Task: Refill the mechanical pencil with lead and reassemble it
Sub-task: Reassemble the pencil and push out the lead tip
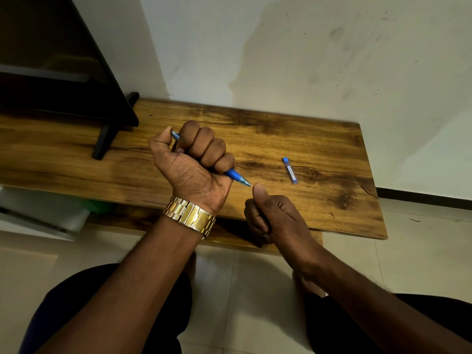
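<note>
My left hand [194, 162] is clenched in a fist around a blue mechanical pencil [236, 177], thumb over its top end, tip pointing down to the right. A thin bit of lead shows at the tip. My right hand [270, 215] is curled shut with the thumb raised, and the thumb pad touches the pencil's tip. A blue lead tube [290, 170] lies flat on the wooden table [319, 139], to the right of both hands and apart from them.
A dark monitor [58, 60] on a black stand [104, 139] fills the table's left end. A white wall runs behind the table. Pale floor tiles and my knees lie below the table's front edge. A gold watch [190, 214] is on my left wrist.
</note>
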